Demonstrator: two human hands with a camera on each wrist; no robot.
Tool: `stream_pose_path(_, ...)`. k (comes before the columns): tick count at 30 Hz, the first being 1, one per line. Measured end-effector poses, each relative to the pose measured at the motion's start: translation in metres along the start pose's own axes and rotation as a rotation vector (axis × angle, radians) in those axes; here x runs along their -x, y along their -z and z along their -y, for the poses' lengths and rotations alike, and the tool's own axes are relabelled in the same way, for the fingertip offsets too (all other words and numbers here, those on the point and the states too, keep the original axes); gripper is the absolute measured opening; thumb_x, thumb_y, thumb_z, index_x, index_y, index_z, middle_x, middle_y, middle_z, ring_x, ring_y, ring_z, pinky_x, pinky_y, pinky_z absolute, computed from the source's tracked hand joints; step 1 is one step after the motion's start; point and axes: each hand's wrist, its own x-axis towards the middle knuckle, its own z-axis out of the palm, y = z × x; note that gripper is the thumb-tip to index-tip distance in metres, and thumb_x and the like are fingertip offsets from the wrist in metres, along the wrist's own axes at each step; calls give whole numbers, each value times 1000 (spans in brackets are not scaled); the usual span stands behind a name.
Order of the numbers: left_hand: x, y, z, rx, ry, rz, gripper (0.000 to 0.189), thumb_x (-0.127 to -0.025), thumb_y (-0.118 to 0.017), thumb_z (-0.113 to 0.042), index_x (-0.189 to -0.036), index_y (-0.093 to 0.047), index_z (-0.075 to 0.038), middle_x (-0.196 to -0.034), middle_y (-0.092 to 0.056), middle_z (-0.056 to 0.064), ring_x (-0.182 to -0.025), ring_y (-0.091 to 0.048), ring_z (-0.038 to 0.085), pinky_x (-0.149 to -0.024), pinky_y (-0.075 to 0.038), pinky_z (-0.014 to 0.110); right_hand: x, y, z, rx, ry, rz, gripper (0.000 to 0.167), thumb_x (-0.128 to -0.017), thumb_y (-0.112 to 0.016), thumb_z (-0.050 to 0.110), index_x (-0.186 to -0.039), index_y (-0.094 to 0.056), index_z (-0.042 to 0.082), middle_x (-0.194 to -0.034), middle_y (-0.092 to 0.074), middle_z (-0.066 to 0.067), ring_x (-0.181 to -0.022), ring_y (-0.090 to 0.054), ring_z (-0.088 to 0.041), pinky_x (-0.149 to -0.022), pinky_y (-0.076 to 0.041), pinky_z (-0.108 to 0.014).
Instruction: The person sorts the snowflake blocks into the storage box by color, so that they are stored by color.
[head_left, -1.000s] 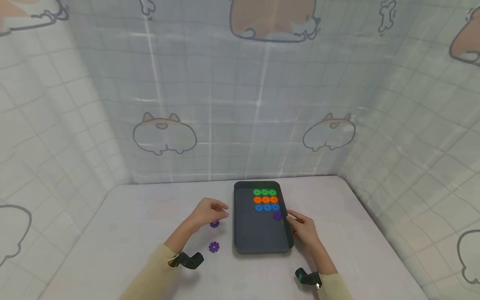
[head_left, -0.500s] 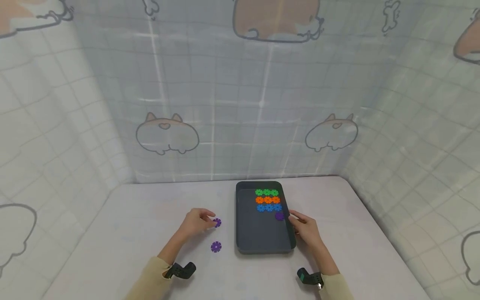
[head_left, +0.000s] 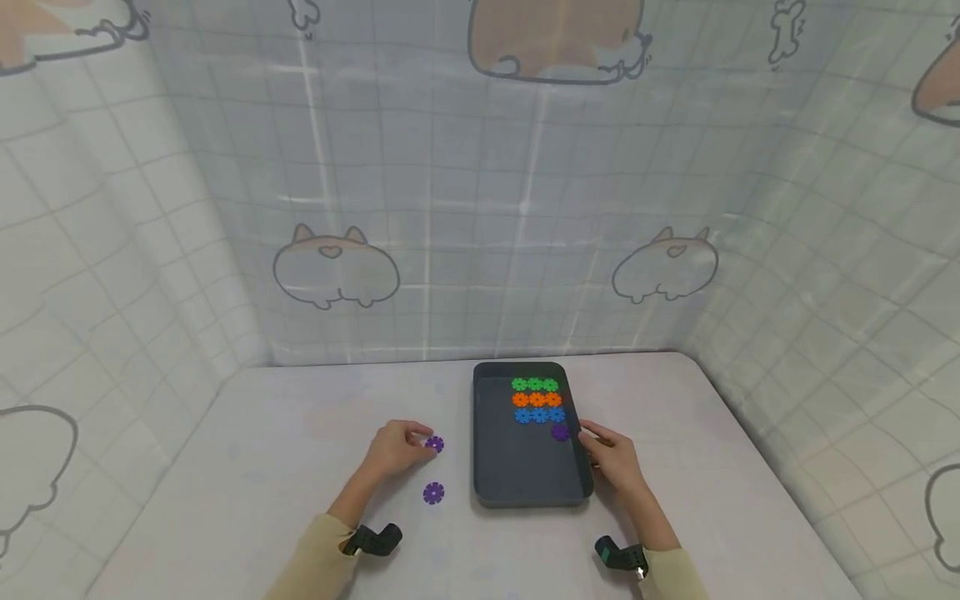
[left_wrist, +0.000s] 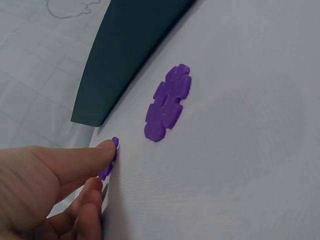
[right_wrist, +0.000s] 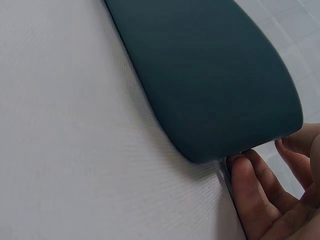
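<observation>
My left hand (head_left: 395, 447) is at a purple snowflake disc (head_left: 435, 444) on the table, left of the dark grey tray (head_left: 527, 483). In the left wrist view, thumb and fingertips pinch the disc at opposite edges. A second purple snowflake disc (head_left: 433, 493) lies flat nearer the person. My right hand (head_left: 613, 461) grips the tray's right wall, fingers against its outer side in the right wrist view. Inside the tray are rows of green discs (head_left: 535, 384), orange discs (head_left: 537, 400) and blue discs (head_left: 539, 415), plus one purple disc (head_left: 560, 432) below them by the right wall.
The white tabletop (head_left: 300, 417) surrounds the tray. Behind it hangs a tiled-pattern curtain (head_left: 480, 275) with cartoon dogs, and similar sheets stand at both sides. A dark wrist device (head_left: 372, 540) sits on the left forearm, another one (head_left: 620, 553) on the right.
My left hand has drawn back to the left and down from beside the tray, and its fingertips have come round the upper loose purple disc. The right hand stays at the tray.
</observation>
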Motion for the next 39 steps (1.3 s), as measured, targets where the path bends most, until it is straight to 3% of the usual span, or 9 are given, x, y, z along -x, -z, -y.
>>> stream_pose_path(7, -1, -5, 3, -46, 36, -23, 24, -75, -85, -21, -96, -77, -13, -72, -61, -3, -64, -51, 15, -56, -42, 29, 1, -1, -1, -3, -11, -5, 41, -93, -67, 26, -131, -63, 10, -96, -67, -10, -71, -62, -18, -57, -52, -28)
stream_pose_path(9, -1, -5, 4, -35, 21, -35, 23, -74, -85, -20, -94, -76, -12, -73, -63, -3, -66, -54, 14, -57, -45, 30, 0, -1, -2, -1, -11, -7, 41, -93, -67, 27, -131, -63, 11, -96, -67, -10, -71, -62, -19, -57, -51, -28)
stream_pose_path(13, 0, -6, 1, 80, 38, -53, 17, -76, -84, -15, -90, -76, -9, -77, -69, -2, -69, -62, 13, -61, -53, 29, -1, -1, -2, -1, -7, -2, 43, -93, -67, 28, -132, -62, 11, -97, -67, -9, -72, -62, -19, -57, -51, -28)
stream_pose_path(18, -1, -11, -2, 366, 96, -30, 14, -80, -80, -7, -91, -74, 0, -80, -71, 8, -69, -67, 19, -62, -57, 30, 0, 0, -2, -10, -2, 5, 42, -93, -66, 25, -132, -62, 10, -95, -67, -8, -71, -61, -18, -56, -51, -28)
stream_pose_path(21, -2, -13, -8, 488, 99, -16, 18, -81, -78, -6, -94, -72, 4, -82, -71, 12, -69, -69, 22, -62, -58, 31, 0, 1, -2, -12, -1, 6, 42, -93, -66, 25, -132, -62, 10, -93, -66, -8, -70, -61, -18, -55, -51, -28)
stream_pose_path(31, -5, -21, -37, 610, 66, -24, 17, -82, -77, -4, -96, -71, 4, -85, -71, 13, -71, -69, 21, -63, -58, 27, -1, 1, -3, -20, -6, 2, 41, -92, -68, 27, -130, -64, 13, -92, -66, -8, -70, -61, -19, -54, -51, -28)
stream_pose_path(39, -9, -31, -59, 711, 38, 16, 22, -82, -76, 0, -101, -69, 9, -87, -70, 17, -72, -70, 20, -67, -59, 32, -3, 1, -5, -30, -1, 3, 41, -92, -68, 28, -130, -64, 12, -94, -67, -9, -70, -62, -19, -55, -52, -28)
